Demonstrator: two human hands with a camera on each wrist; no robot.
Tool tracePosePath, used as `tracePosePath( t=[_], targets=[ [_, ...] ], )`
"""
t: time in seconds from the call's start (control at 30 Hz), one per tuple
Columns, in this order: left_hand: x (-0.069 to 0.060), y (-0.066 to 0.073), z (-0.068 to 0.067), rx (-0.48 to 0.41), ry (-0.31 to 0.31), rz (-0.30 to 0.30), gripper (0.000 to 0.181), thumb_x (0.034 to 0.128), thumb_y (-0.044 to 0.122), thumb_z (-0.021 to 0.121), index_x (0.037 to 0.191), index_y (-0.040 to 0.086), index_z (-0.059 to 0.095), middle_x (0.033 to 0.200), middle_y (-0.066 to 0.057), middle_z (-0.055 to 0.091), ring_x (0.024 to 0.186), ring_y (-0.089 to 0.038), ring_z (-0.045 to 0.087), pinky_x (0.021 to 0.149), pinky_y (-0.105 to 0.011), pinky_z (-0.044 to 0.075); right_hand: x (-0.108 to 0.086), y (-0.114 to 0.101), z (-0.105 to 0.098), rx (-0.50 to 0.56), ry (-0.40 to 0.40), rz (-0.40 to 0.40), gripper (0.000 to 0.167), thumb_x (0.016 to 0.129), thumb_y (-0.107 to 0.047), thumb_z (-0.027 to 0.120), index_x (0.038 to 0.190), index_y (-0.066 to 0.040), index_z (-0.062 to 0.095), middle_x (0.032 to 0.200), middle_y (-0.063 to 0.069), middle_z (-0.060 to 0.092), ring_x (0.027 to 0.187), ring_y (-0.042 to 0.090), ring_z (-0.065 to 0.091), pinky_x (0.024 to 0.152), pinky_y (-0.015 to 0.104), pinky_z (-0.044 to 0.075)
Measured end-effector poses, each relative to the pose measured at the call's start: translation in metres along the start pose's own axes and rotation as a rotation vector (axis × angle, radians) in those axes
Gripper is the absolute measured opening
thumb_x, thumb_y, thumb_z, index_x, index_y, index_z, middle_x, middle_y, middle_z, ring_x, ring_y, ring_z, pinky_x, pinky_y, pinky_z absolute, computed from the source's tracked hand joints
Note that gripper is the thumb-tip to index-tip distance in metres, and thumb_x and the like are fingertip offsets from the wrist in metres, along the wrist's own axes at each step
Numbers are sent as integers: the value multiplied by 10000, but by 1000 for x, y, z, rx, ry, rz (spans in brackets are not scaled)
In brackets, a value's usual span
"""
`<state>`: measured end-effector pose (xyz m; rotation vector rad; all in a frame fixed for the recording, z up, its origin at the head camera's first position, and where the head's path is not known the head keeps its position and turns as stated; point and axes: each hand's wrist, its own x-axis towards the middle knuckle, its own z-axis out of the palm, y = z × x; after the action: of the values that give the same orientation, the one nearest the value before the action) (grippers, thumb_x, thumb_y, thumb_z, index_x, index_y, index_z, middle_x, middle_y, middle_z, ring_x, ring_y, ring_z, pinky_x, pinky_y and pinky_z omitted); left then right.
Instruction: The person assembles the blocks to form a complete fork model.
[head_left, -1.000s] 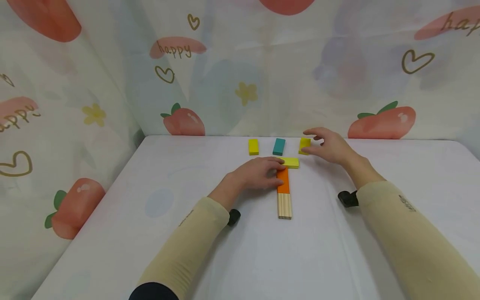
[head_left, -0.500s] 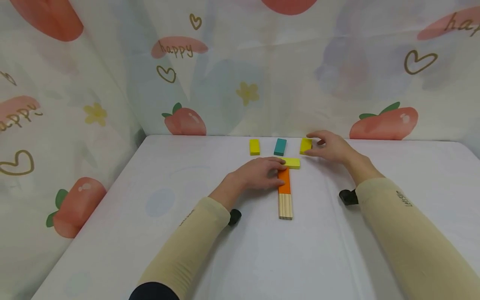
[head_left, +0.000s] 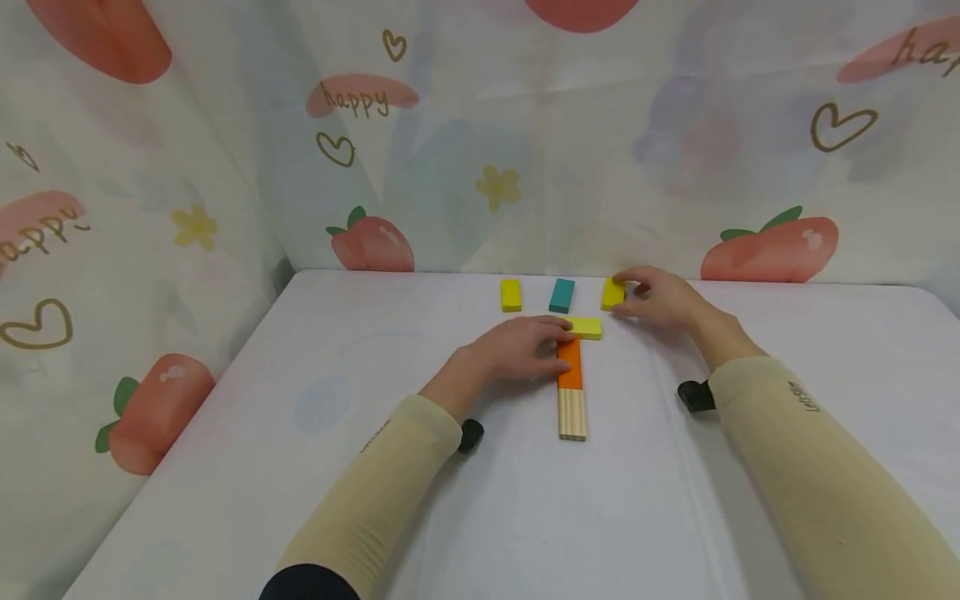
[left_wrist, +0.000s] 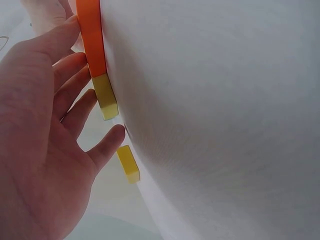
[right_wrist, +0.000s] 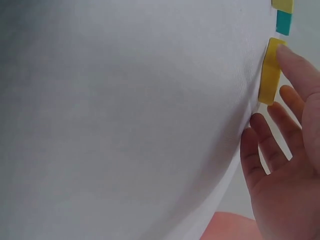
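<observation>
My left hand [head_left: 517,348] lies over the middle of the table, fingers relaxed. Its thumb touches an orange block [head_left: 571,364]; other fingertips rest against the left end of a yellow-green block [head_left: 587,328] set crosswise at the orange one's far end. In the left wrist view the fingertips meet the side of the orange block [left_wrist: 92,40] and the yellow-green block [left_wrist: 105,97]. At the back, my right hand [head_left: 663,302] pinches a yellow block [head_left: 612,293] by its ends, thumb near, index finger far. That yellow block [right_wrist: 270,72] lies flat on the cloth.
A plain striped wooden block [head_left: 572,414] continues the orange one toward me. Left of the pinched block lie a teal block [head_left: 562,296] and another yellow block [head_left: 511,295]. The white-covered table [head_left: 315,475] ends at a printed curtain [head_left: 450,150] behind.
My right hand's fingers have come in from just above and beside the yellow block to close on its ends. The left hand and the other blocks stay put; the view shifts slightly.
</observation>
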<state>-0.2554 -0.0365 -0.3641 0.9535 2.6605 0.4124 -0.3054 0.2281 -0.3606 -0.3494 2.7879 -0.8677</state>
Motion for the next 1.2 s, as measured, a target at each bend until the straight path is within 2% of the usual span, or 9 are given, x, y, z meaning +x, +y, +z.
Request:
tracePosePath(
  t=[0.5,0.97,1.2],
  targets=[
    [1,-2,-1,22,9,20,530,1005,453,603,1468,197,558,1561,64,421,1445,-131,337,1174,-294,269,2,0,-1,-40,11,13,613,961,-295,704,1475,-60,468,1408,302,451,1242,470,429,1041,635,368],
    [2,-2,1,11,4,16,531,1004,451,606,1470,200,556,1561,66,421,1446,-132,336,1170,-298,280,0,0,0,-16,31,31,597,963,-318,703,1472,-99,482,1400,274,464,1240,452,428,1032,615,388],
    [0,-1,0,0,-5,3,533,1002,453,608,1470,203,557,1561,69,422,1448,-134,334,1171,-308,282,-1,-2,2,3,28,3,586,967,-314,701,1471,-106,486,1439,247,441,1250,448,417,1033,617,395]
  ],
)
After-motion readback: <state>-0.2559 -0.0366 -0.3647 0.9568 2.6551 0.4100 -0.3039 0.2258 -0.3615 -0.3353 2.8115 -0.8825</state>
